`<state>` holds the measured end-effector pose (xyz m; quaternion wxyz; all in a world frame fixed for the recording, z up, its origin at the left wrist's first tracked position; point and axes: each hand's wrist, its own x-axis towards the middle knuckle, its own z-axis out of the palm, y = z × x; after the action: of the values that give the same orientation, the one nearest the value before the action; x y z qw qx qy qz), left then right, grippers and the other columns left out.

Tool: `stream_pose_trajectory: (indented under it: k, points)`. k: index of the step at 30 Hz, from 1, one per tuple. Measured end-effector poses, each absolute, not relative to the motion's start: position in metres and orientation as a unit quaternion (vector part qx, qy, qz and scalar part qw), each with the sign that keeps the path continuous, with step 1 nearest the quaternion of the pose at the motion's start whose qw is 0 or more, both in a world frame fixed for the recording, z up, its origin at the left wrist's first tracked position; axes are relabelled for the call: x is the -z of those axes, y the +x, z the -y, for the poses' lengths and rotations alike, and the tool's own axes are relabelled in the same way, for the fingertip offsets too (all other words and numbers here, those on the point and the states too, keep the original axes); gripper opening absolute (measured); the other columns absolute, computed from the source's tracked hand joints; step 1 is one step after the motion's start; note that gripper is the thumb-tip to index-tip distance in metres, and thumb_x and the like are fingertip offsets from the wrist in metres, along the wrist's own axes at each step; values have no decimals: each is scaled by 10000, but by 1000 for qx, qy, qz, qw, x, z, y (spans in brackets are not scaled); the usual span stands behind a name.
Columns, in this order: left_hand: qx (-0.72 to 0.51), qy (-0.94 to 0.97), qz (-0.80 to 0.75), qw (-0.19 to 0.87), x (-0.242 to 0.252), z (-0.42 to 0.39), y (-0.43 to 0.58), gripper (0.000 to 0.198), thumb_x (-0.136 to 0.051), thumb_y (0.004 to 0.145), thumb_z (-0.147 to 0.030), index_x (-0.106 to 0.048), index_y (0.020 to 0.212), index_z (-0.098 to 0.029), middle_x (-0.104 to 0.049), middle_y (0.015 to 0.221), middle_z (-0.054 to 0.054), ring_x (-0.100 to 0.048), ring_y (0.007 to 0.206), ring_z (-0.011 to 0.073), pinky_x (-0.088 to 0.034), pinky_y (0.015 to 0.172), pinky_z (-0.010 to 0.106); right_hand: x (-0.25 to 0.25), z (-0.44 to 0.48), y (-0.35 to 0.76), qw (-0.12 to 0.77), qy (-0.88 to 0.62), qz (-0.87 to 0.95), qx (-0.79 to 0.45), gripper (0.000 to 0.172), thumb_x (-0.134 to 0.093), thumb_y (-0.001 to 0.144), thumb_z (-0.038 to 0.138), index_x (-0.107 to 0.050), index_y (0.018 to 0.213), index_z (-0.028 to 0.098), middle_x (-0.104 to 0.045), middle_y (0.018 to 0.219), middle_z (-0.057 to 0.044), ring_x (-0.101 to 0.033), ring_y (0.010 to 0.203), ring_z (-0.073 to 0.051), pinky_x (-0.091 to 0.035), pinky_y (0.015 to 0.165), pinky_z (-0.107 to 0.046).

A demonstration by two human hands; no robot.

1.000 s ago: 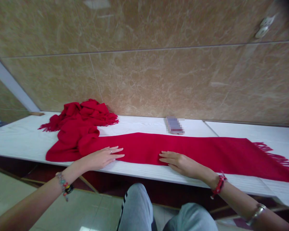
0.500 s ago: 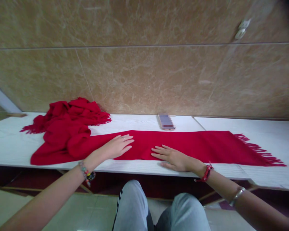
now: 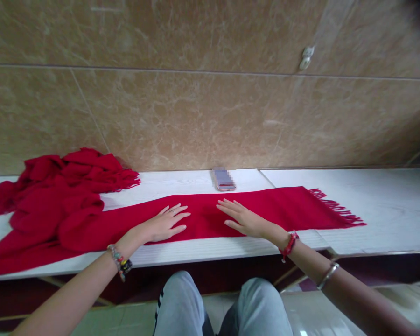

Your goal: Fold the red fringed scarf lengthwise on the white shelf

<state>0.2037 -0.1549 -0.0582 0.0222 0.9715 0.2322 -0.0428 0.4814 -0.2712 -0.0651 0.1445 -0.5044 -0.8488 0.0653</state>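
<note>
A long red scarf (image 3: 269, 210) lies stretched along the white table, its fringed end toward the right. On the left it runs into a bunched, rumpled heap of the same red cloth (image 3: 80, 172) with fringe showing. My left hand (image 3: 164, 223) rests palm down on the scarf left of its middle, fingers spread. Across from it, my right hand (image 3: 245, 218) is also palm down over the cloth, fingers stretched out toward the left. Neither hand grips the fabric.
Behind the scarf a phone (image 3: 224, 179) lies on the white table (image 3: 381, 200). A brown tiled wall (image 3: 203, 116) rises directly behind, with a small white fixture (image 3: 307, 57) on it. My knees (image 3: 182, 298) are below the table's front edge.
The view has turned to the right, so the scarf and phone appear further left. My right hand has shifted slightly up the cloth, away from the near edge. Both hands stay flat.
</note>
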Motion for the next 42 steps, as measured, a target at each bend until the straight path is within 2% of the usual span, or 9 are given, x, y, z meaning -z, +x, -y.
stream_pose_trajectory:
  k: [4,9,14,20,24,27,31,35,42]
  points:
    - [-18,965,-263,-6,64,157,244,456,-282,912,-411,-305,1336,-245,-224,1429,70,-173,1310,217,-191,1023,445,74,248,464,139,-565,813,-16,539,-277,904,427,-239,1371,160,-243,1418,-122,-143,1311,-255,-192,1028,-510]
    - [-6,967,-254,-11,78,150,253,572,-324,870,-500,-234,1368,-234,-209,1430,75,-166,1309,243,-183,1029,460,86,250,475,88,-569,818,9,518,-236,910,439,-271,1359,184,-290,1404,-93,-206,1296,-244,-213,1021,-496]
    - [-15,971,-238,-20,82,142,242,583,-351,855,-504,-246,1364,-241,-221,1425,66,-181,1305,248,-191,1030,455,97,271,558,60,-629,773,58,497,-253,917,404,-273,1353,167,-278,1401,-129,-223,1288,-258,-250,987,-529]
    - [-21,972,-233,-21,81,144,243,574,-362,849,-492,-267,1358,-245,-246,1416,78,-205,1296,268,-186,1012,504,105,300,677,14,-684,725,77,353,-301,915,244,-466,1226,217,-334,1379,-108,-207,1289,-290,-229,955,-602]
    - [-4,968,-251,-11,76,142,245,556,-390,835,-471,-311,1338,-249,-289,1402,89,-257,1274,287,-219,983,531,95,305,699,52,-731,677,61,397,-281,916,273,-390,1292,206,-370,1356,-131,-277,1267,-262,-226,988,-554]
    - [-11,960,-278,-19,69,143,264,461,-369,854,-418,-437,1259,-208,-427,1310,121,-394,1185,293,-274,948,530,84,292,673,84,-724,681,67,458,-258,918,346,-285,1351,200,-314,1390,-120,-211,1292,-257,-180,1015,-538]
    - [-112,971,-206,-47,59,150,317,350,-340,881,-293,-539,1124,-139,-552,1157,120,-503,1062,227,-337,944,410,78,264,620,89,-663,742,37,532,-205,914,445,-185,1385,197,-215,1435,-86,-136,1313,-220,-178,1043,-461]
    - [-117,984,-132,-20,66,154,359,411,-330,896,-307,-433,1245,-114,-430,1311,115,-388,1201,188,-292,999,321,85,252,614,63,-644,763,21,559,-179,911,466,-208,1380,163,-223,1427,-119,-144,1309,-252,-183,1031,-491]
    - [-22,980,-198,25,86,148,362,536,-298,887,-445,-282,1354,-182,-239,1419,66,-197,1305,204,-161,1049,415,108,272,707,7,-725,684,75,464,-203,927,377,-307,1344,202,-309,1394,-108,-226,1287,-256,-281,995,-487]
